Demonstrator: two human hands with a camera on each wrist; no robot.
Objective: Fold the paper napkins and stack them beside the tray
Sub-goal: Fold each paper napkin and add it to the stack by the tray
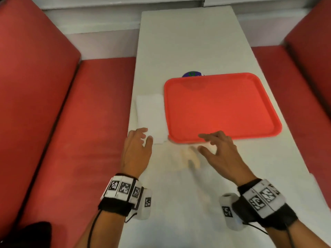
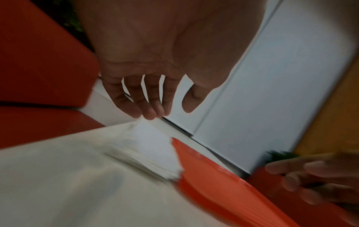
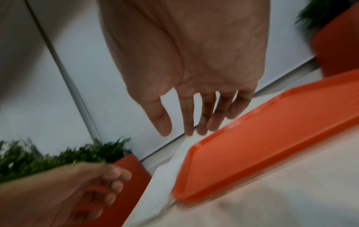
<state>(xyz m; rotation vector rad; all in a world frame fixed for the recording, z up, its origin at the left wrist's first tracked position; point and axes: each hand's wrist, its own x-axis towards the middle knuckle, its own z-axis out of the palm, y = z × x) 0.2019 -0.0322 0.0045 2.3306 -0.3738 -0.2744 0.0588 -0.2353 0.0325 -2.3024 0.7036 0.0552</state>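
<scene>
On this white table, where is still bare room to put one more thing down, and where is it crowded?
Bare tabletop lies beyond the flat red plastic tray, toward the far edge of the white table, and nearer than both hands. The tray's own floor is bare too. It is crowded left of the tray, where the stack of folded white paper napkins sits beside the left hand.

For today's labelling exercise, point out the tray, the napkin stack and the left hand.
tray point(image 1: 222, 106), head view, bare middle of its floor
napkin stack point(image 1: 152, 115), head view, middle of the top napkin
left hand point(image 1: 137, 151), head view, back of the hand
</scene>
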